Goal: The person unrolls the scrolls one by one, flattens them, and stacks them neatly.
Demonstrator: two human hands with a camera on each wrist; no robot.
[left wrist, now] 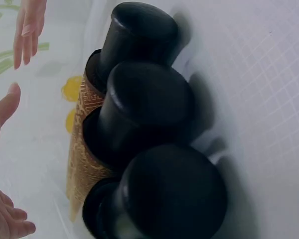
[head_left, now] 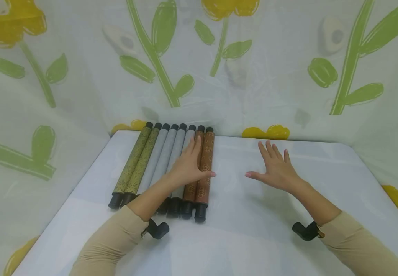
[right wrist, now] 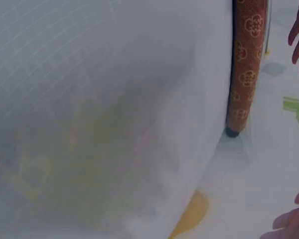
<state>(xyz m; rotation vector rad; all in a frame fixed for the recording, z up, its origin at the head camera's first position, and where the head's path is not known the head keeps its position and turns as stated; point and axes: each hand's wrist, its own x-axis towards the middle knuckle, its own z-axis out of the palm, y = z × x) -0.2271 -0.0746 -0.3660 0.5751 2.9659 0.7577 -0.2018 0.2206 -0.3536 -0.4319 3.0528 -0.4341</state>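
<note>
A row of rolled scrolls with black end knobs lies side by side on the left half of the white table. Two are patterned yellow-green (head_left: 132,163), several are plain grey (head_left: 154,165), and the two rightmost are brown with gold motifs (head_left: 205,165). Over the grey and brown scrolls my left hand (head_left: 187,165) hovers, fingers straight and thumb spread, holding nothing. My right hand (head_left: 277,168) is held above the table to the right of the row, fingers spread and empty. Large black end knobs (left wrist: 149,97) fill the left wrist view. A brown scroll (right wrist: 247,64) shows in the right wrist view.
The white table (head_left: 240,237) has a far edge against a pale curtain (head_left: 271,88) printed with green stems and yellow flowers. A black curved piece (head_left: 158,229) sits at the left wrist, and a similar black piece (head_left: 305,230) at the right wrist.
</note>
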